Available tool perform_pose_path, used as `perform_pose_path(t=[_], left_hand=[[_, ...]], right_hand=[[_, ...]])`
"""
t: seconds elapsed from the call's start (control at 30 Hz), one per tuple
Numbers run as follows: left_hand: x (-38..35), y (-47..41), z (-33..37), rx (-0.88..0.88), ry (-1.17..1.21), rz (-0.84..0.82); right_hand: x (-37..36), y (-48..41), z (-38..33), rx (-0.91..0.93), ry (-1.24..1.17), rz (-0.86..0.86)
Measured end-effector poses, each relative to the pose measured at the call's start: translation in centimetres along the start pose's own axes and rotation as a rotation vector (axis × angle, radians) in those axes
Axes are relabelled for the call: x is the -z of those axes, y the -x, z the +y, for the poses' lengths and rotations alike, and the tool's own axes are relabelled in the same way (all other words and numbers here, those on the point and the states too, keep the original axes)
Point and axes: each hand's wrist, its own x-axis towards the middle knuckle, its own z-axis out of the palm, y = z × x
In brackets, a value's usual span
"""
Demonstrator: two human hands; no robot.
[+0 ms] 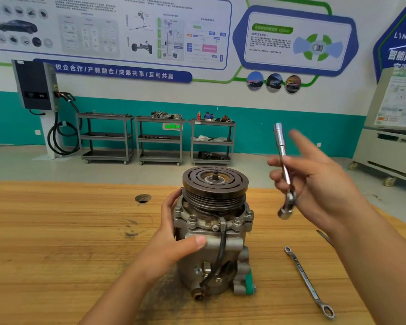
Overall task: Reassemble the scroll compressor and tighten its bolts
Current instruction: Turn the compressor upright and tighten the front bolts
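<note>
Wooden surface (pixel 56 231) is seen before a teal-banded, poster-hung wall; three metal carts (pixel 159 139) are lined along it, beside a wall charger (pixel 35 85); the compressor (pixel 215 242) is stood upright mid-surface, grooved pulley up, bolts seated round its flange; its body is clasped by the left grip (pixel 174 242); a ratchet wrench (pixel 284 170) is held aloft in the right grip (pixel 314 179), clear of the compressor; a ring spanner (pixel 308 281) is laid on the surface alongside.
</note>
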Motion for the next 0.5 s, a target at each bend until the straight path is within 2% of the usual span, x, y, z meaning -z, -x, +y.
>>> perform_pose_path(t=[0.1,0.23,0.37,0.43,0.5], left_hand=[[0.1,-0.2,-0.5,0.012,0.029,0.005],[0.6,-0.4,-1.4,0.010,0.100,0.027],[0.8,-0.5,-2.2,0.014,0.123,0.016],[0.7,-0.5,-2.4,0.027,0.150,0.022],[0.6,-0.5,-2.5,0.062,0.185,0.031]], right_hand=[[0.2,0.5,-0.7,-0.002,0.003,0.044],[0.9,0.9,-0.9,-0.131,-0.182,0.064],[1.9,1.4,-0.5,-0.255,-0.210,0.024],[2.8,1.7,0.1,-0.312,-0.081,0.014],[4.1,2.2,1.3,-0.391,0.244,0.056]])
